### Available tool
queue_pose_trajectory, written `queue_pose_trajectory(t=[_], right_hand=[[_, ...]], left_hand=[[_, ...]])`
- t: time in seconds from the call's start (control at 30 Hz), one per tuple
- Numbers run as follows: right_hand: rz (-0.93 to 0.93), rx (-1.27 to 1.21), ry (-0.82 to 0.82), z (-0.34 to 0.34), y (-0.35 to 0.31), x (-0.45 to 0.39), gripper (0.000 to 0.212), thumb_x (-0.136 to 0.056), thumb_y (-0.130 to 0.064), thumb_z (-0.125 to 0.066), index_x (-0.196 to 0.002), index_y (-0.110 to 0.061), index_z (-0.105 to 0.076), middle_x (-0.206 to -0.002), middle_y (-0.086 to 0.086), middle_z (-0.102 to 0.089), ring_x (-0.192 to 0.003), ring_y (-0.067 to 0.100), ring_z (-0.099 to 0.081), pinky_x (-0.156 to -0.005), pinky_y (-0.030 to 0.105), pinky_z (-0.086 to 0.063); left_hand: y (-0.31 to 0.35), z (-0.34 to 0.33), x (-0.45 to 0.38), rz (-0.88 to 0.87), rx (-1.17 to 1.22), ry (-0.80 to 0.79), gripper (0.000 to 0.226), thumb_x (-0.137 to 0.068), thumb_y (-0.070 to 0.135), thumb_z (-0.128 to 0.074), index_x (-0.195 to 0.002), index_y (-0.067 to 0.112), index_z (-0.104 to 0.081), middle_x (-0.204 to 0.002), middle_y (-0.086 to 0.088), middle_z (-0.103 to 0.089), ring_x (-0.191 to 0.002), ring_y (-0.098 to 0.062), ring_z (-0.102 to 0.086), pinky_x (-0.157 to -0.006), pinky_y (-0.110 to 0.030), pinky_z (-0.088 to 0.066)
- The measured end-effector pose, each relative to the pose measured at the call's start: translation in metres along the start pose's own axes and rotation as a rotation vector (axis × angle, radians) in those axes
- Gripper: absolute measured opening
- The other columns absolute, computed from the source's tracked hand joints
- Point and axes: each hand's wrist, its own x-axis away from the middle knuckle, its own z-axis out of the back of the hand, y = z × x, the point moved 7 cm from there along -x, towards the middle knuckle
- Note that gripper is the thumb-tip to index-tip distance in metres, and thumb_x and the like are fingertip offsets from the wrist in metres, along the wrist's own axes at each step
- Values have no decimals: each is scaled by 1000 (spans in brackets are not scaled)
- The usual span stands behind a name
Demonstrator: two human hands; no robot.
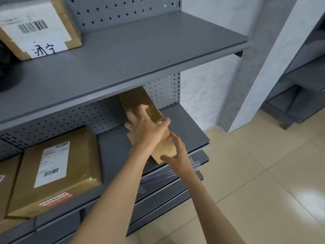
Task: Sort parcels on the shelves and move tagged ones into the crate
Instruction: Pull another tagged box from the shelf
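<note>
The long brown parcel (140, 106) lay slanted across the lower shelf (116, 147), its far end tucked under the upper shelf (140, 55) and its near end jutting past the shelf's front edge. Your left grip (146, 127) was wrapped over the parcel's middle, fingers curled across the top and the thumb hooked on the right side. Your right grip (175, 154) met the near end with fingers spread and fairly straight, the thumb under the corner and the fingertips against the right face; it cupped the end more than it clutched it.

Left of your left grip, on the same lower shelf, a flat taped parcel (58, 173) lay with a white barcode label facing up and a red sticker near its front edge. Up and to the left of both grips, on the upper shelf, sat a labelled box (38, 27) with a barcode and black handwriting on its white label. Behind your grips ran the grey perforated back panel (70, 117). Below and right of your right grip spread the beige tiled floor (263, 191).
</note>
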Motion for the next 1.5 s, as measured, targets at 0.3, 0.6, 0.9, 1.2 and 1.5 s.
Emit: queue_pose_trajectory(t=[0.3,0.6,0.9,1.2,1.5], right_hand=[[-241,-94,156,-10,30,4,47,-91,-44,-52,-134,-26,-45,-140,6,-45,-115,24,-53,-95,42,-47],[-352,-162,-22,-22,43,20,41,-86,-39,-59,-121,-18,-55,-91,3,-72,-82,19,-69,-72,35,-57],[-169,-225,22,0,-14,85,53,-81,-33,-65,-129,-38,-43,-99,-12,-70,-86,5,-68,-64,19,-50],[-93,-187,219,32,-13,253,113,-55,-24,-90,-143,-40,-20,-124,-17,-57,-104,-4,-60,-83,19,-53],[-232,-229,777,40,46,517,131,-45,-35,-91,-146,-38,-9,-133,-21,-49,-118,-5,-52,-99,24,-46]], left_hand=[[-155,54,49,186,643,-31,63,-53,37,-73,-111,43,-48,-127,9,-49,-111,-11,-50,-93,-38,-39],[-202,68,113,242,990,-35,70,-55,13,-53,-122,30,-50,-116,22,-55,-90,18,-58,-73,-16,-47],[-209,92,130,181,779,-160,60,-80,-2,-60,-125,32,-41,-101,25,-53,-91,9,-55,-70,-19,-38],[-174,78,171,-83,420,-434,132,-26,71,-79,-138,34,-20,-112,18,-45,-103,-10,-45,-87,-35,-37],[-95,27,341,-576,425,-958,131,-35,58,-84,-144,36,-15,-134,14,-45,-120,-13,-43,-96,-37,-37]])
